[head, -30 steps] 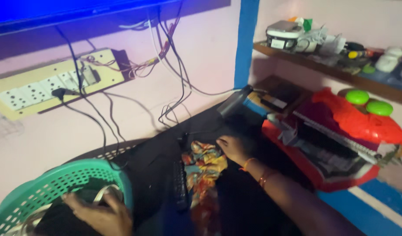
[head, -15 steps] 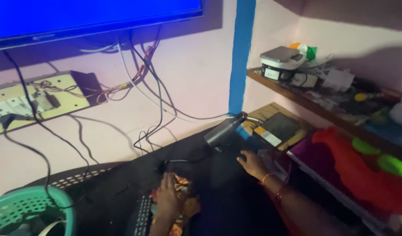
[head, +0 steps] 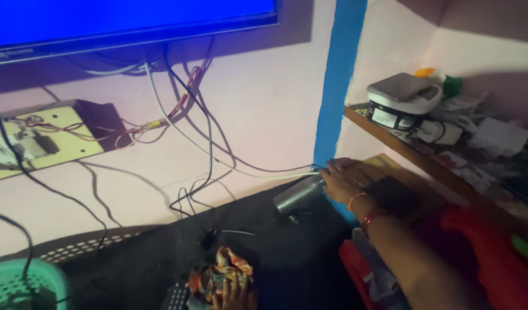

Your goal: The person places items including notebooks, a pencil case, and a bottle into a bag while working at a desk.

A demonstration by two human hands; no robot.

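A head-worn camera looks down at a dark tabletop (head: 160,270) set against a pale pink wall, under the blue glow of a wall-mounted screen (head: 126,17).

The right hand (head: 343,179) reaches forward to the back corner, beside a blue painted strip (head: 338,86) on the wall. Its fingers lie over the far end of a dark metal cylinder (head: 298,195), touching it. The grip looks partly curled around that end, though whether it is fully clamped on cannot be told. Bangles circle the wrist.

The cylinder lies on its side on the tabletop. Its long axis runs from the hand down and to the left, with its open near end pointing toward the camera-wearer. A white cable (head: 258,172) meets it near the hand.

The left hand (head: 234,290) is at the bottom edge, well apart from the cylinder. Only its fingers show, resting on a crumpled multicoloured cloth (head: 221,274); how tightly they close cannot be told. The right hand is by far the nearer to the cylinder.

Loose wires hang down the wall from a yellowish switchboard (head: 40,140). A cluttered wooden shelf (head: 413,155) stands at right, and a green basket (head: 23,284) at lower left.
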